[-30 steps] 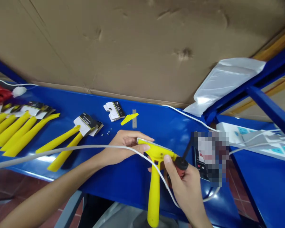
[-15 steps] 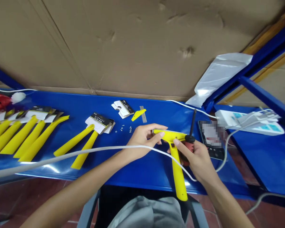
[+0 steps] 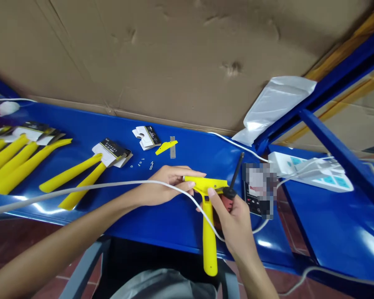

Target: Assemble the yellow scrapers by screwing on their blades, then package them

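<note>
My left hand [image 3: 160,189] pinches the left end of a yellow T-shaped scraper [image 3: 209,245], whose handle hangs toward me past the table's front edge. Against the scraper's head presses the thumb of my right hand [image 3: 237,222]. The same hand grips a screwdriver [image 3: 236,173] by its red and black handle, with the dark shaft pointing up and away from the scraper. Beyond my left hand lie a yellow clamp plate [image 3: 166,147], a flat metal blade [image 3: 173,153] and several small screws and nuts [image 3: 151,165].
Several yellow scraper handles [image 3: 21,166] with cards lie at left, beside two more carded handles [image 3: 84,182]. A folded card [image 3: 147,138] sits behind. A white cable [image 3: 112,185] crosses before my hands. At right are a phone [image 3: 252,207] and a power strip [image 3: 311,172].
The view has shifted, so the table things appear farther left. Both hands keep their grip, and the scraper's handle now hangs straighter toward me.
</note>
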The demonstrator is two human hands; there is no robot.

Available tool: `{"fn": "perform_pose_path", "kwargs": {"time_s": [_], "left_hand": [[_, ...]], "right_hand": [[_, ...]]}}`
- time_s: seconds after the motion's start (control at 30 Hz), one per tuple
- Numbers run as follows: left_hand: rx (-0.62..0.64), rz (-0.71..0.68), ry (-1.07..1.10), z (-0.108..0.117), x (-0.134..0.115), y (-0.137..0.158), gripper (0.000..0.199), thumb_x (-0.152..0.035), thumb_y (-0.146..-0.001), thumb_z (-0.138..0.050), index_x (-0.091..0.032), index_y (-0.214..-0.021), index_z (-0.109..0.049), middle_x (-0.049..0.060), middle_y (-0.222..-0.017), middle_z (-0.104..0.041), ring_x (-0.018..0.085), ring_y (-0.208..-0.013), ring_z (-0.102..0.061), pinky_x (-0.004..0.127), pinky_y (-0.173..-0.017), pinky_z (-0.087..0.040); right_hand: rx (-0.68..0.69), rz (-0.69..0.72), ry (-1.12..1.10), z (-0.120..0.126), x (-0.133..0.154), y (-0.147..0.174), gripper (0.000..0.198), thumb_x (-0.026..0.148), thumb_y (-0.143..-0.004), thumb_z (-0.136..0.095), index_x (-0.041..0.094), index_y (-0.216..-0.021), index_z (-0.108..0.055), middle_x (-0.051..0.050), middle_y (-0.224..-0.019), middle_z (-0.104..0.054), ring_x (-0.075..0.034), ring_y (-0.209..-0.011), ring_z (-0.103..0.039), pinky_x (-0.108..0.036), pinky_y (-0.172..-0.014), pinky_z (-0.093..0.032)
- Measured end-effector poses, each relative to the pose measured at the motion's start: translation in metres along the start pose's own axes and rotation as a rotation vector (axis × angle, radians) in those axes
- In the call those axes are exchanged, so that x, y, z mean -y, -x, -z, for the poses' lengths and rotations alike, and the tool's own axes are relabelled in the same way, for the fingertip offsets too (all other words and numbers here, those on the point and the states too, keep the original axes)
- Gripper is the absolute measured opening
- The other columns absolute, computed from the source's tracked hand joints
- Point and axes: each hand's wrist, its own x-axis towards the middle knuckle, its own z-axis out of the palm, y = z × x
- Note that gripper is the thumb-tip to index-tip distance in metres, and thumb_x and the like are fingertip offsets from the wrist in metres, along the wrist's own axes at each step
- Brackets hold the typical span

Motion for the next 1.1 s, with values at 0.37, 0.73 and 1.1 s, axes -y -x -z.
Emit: {"fn": "perform_pose_path", "kwargs": {"time_s": [0.37,0.73,1.1], "left_hand": [[-0.264,0.007,-0.198,0.004,-0.013,0.009,0.033,-0.035,-0.095,-0.09,-0.017,-0.122,-0.087,0.009,-0.101,-0.088,0.023,-0.093,-0.085,0.031,-0.088,-0.07],[-0.336,0.035,0.022,-0.001,-0.007,0.037,0.039,-0.04,-0.09,-0.096,-0.014,-0.118,-0.087,0.012,-0.103,-0.09,0.027,-0.089,-0.089,0.036,-0.082,-0.074],[-0.424,0.0,0.17,-0.018,-0.01,0.048,0.051,-0.046,-0.082,-0.103,-0.012,-0.115,-0.084,0.011,-0.094,-0.089,0.025,-0.079,-0.087,0.036,-0.079,-0.074]], "right_hand": [[-0.052,0.035,0.042,0.0,-0.006,-0.002,0.049,0.07,-0.088,-0.093,0.023,-0.093,-0.077,-0.008,-0.078,-0.083,-0.027,-0.06,-0.075,-0.036,-0.056,-0.062],[-0.002,0.054,-0.012,-0.016,-0.01,0.001,0.055,0.069,-0.079,-0.099,0.022,-0.096,-0.076,-0.005,-0.073,-0.08,-0.023,-0.061,-0.075,-0.027,-0.05,-0.054],[-0.339,0.539,0.582,0.045,0.003,0.012,0.048,0.073,-0.103,-0.07,0.026,-0.105,-0.076,-0.012,-0.103,-0.09,-0.031,-0.095,-0.087,-0.041,-0.088,-0.066]]}}
